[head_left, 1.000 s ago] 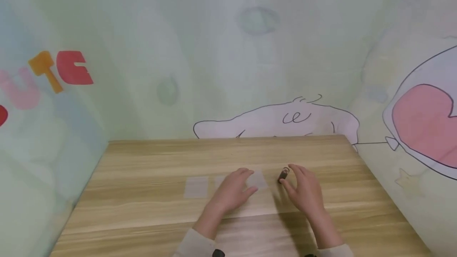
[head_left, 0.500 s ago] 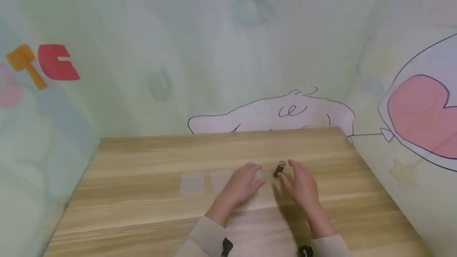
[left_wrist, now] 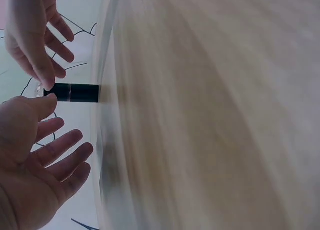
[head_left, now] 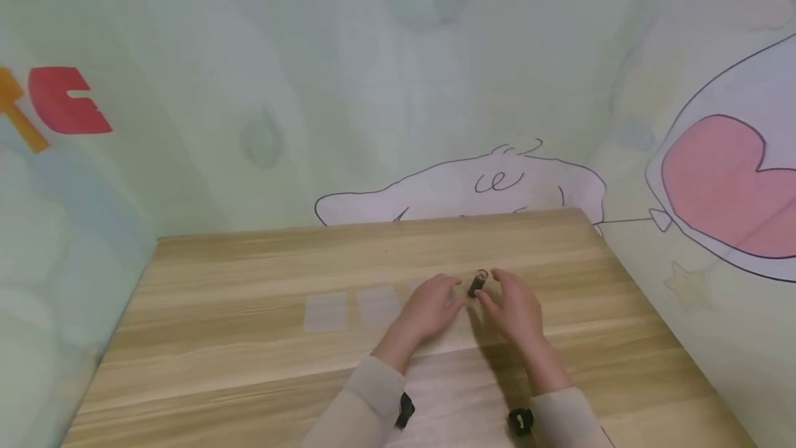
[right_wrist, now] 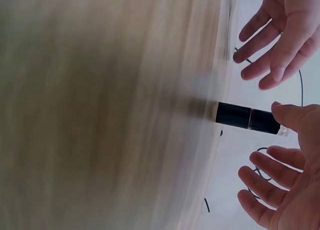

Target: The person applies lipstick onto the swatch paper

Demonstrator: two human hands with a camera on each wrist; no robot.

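A small black tube [head_left: 477, 285] stands upright on the wooden table [head_left: 249, 365]. The right wrist view shows the tube [right_wrist: 249, 118] with a thin seam band round it and a clear tip. To its right, my right hand [head_left: 517, 306] has its fingers spread loosely, thumb tip right at the tube's top; its index finger stands apart from the tube. On the other side my left hand [head_left: 430, 306] hovers near it with relaxed fingers. In the left wrist view its thumb overlaps the upper end of the tube [left_wrist: 75, 93].
Two pale translucent squares [head_left: 326, 312] lie in a row left of my left hand, and a third pale square [head_left: 417, 285] is mostly hidden behind it. A patterned cloth wall [head_left: 280, 88] rises directly behind the table's far edge.
My left hand has moved right across the table toward the tube, uncovering the middle square and covering most of the third. The tube and right hand stay nearly in place while the head view shifts.
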